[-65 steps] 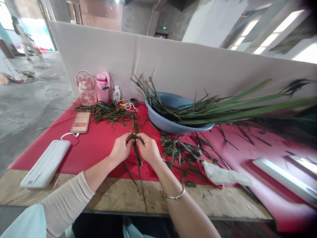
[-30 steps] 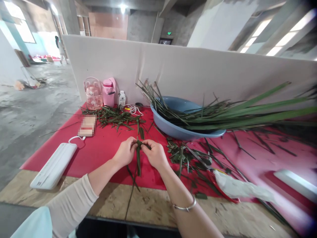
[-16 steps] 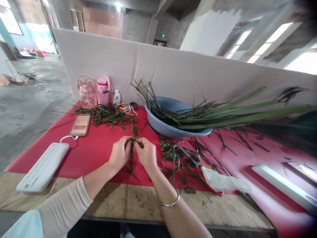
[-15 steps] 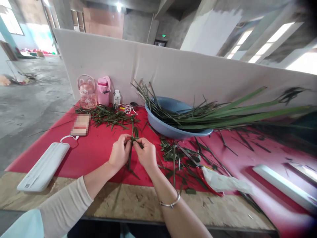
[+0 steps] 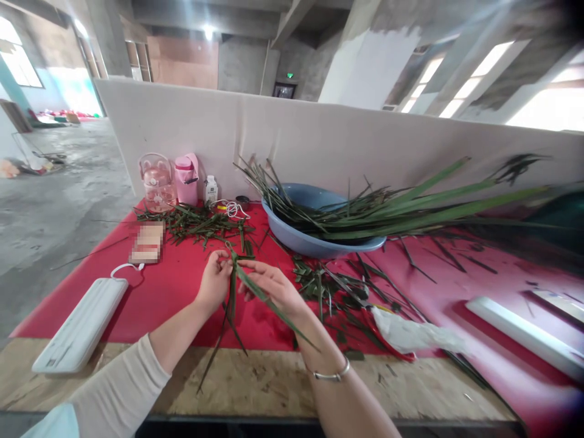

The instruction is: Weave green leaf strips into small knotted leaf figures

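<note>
Item: folded leaf strips, green, narrow, flat; held above the red cloth at centre of view, near the front edge of the worktop.

Left hand: closed in a pinch on the folded knot at the upper end of the strips, thumb and fingertips pressed together at about 11 o'clock of the bundle.

Right hand: fingers half spread, thumb and forefinger nipping one strip close beside the knot; that strip runs off over the wrist toward 4 o'clock. Silver bangle on the wrist.

Loose tails: hanging from the knot toward 6 and 7 o'clock, tips reaching over the bare board.

Handling, as judged: very light; pliant along the length, bending without support; likely to crease or split if folded sharply, and possibly slick. Best held right at the crossing point, flat faces between the fingertips, so the fold does not spring open; tails too limp to steer from their ends.

Surroundings: blue basin at 1 o'clock, holding long uncut leaves pointing to 3 o'clock. Leaf offcuts at 11 o'clock, more at 3 o'clock. White flat device at 9 o'clock. Pink bottles at the far partition.
</note>
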`<control>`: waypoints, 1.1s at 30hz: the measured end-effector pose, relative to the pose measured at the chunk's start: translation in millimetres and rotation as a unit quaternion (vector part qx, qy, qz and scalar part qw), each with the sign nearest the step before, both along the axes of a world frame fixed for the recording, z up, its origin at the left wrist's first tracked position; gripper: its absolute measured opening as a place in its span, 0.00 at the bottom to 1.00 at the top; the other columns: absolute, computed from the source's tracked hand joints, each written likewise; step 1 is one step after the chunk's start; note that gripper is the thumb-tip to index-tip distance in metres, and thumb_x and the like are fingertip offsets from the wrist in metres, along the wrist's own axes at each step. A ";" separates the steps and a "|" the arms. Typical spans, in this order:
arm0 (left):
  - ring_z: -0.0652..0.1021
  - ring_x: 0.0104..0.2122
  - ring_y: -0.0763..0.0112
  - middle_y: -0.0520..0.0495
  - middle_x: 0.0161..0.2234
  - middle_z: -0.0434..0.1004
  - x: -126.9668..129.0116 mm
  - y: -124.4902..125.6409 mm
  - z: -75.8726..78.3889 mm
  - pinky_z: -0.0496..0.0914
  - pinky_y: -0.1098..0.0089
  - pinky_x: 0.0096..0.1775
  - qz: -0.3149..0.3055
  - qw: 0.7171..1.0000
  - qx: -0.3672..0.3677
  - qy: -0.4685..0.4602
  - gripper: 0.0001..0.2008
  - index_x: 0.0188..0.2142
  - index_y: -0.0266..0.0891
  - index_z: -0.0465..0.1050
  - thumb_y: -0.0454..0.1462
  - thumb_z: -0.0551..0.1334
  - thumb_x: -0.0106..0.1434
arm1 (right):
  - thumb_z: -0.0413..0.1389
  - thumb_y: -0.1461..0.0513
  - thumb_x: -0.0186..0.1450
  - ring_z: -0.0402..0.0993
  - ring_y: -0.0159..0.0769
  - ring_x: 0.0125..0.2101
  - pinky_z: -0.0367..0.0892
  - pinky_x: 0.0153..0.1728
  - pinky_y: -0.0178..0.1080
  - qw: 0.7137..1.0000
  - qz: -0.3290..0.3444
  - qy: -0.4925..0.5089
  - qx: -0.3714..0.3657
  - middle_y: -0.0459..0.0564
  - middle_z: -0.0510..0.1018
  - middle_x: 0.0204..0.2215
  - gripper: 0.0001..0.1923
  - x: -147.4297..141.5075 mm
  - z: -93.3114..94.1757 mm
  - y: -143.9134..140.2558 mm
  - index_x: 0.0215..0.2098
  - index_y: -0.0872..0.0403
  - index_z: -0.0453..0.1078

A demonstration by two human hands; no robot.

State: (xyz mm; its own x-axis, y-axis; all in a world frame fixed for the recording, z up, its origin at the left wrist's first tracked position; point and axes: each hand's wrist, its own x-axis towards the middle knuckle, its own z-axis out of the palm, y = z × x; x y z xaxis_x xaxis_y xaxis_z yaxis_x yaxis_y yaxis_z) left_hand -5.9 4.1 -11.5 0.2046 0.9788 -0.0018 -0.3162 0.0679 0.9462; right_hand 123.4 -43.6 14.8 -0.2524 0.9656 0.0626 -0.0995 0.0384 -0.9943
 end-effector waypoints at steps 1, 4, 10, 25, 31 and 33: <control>0.61 0.15 0.82 0.61 0.17 0.57 0.2 -1.0 -0.1 0.55 0.80 0.18 0.009 1.000 0.015 -0.003 0.10 0.31 0.41 0.56 0.36 0.58 0.50 | 0.50 0.56 0.57 0.68 0.29 0.19 0.64 0.22 0.33 0.999 -0.020 -0.036 0.017 0.46 0.73 0.21 0.22 -5.0 0.4 -1.9 0.47 0.57 0.64; 0.63 0.16 0.83 0.60 0.19 0.61 0.0 -3.2 2.4 0.56 0.80 0.19 -0.001 0.999 0.006 -0.036 0.12 0.32 0.40 0.57 0.33 0.59 0.48 | 0.49 0.58 0.59 0.59 0.25 0.14 0.56 0.16 0.29 0.978 -0.112 -0.149 0.094 0.41 0.66 0.14 0.19 -14.4 -0.6 -6.5 0.45 0.56 0.66; 0.59 0.12 0.84 0.58 0.17 0.60 -4.9 -1.3 11.4 0.51 0.79 0.14 -0.111 0.975 -0.153 -0.115 0.06 0.26 0.38 0.60 0.35 0.58 0.48 | 0.48 0.65 0.55 0.60 0.26 0.18 0.59 0.20 0.30 0.916 -0.368 -0.080 0.136 0.42 0.67 0.22 0.16 -14.6 -10.3 2.7 0.43 0.54 0.62; 0.65 0.23 0.80 0.56 0.24 0.62 5.4 -19.2 -4.6 0.61 0.78 0.26 -0.062 0.994 0.086 0.001 0.07 0.32 0.39 0.60 0.33 0.56 0.52 | 0.53 0.64 0.51 0.67 0.31 0.25 0.64 0.30 0.34 0.929 -0.323 -0.119 0.136 0.45 0.71 0.25 0.07 -25.8 -19.7 10.1 0.30 0.54 0.64; 0.70 0.32 0.72 0.50 0.30 0.68 2.7 -22.5 -5.2 0.65 0.73 0.35 -0.033 0.984 0.150 0.088 0.12 0.36 0.38 0.60 0.42 0.55 0.56 | 0.53 0.65 0.50 0.67 0.32 0.25 0.64 0.30 0.35 0.917 -0.349 -0.141 0.129 0.46 0.72 0.22 0.05 -23.3 -16.3 8.2 0.26 0.55 0.66; 0.71 0.34 0.69 0.47 0.32 0.69 3.0 -21.2 -7.7 0.66 0.71 0.36 -0.010 0.983 0.149 0.108 0.14 0.37 0.37 0.61 0.45 0.50 0.59 | 0.53 0.63 0.50 0.66 0.31 0.23 0.63 0.27 0.34 0.923 -0.348 -0.124 0.111 0.45 0.71 0.21 0.04 -24.3 -16.7 8.7 0.26 0.55 0.66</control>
State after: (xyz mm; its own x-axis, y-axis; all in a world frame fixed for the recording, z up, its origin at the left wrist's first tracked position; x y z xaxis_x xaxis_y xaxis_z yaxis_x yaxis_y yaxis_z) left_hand -2.8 -17.1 -19.2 0.2503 0.9383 0.2386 -0.1064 -0.2183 0.9701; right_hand 99.1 -34.8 -1.8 0.3902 0.8696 0.3025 0.2552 0.2135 -0.9430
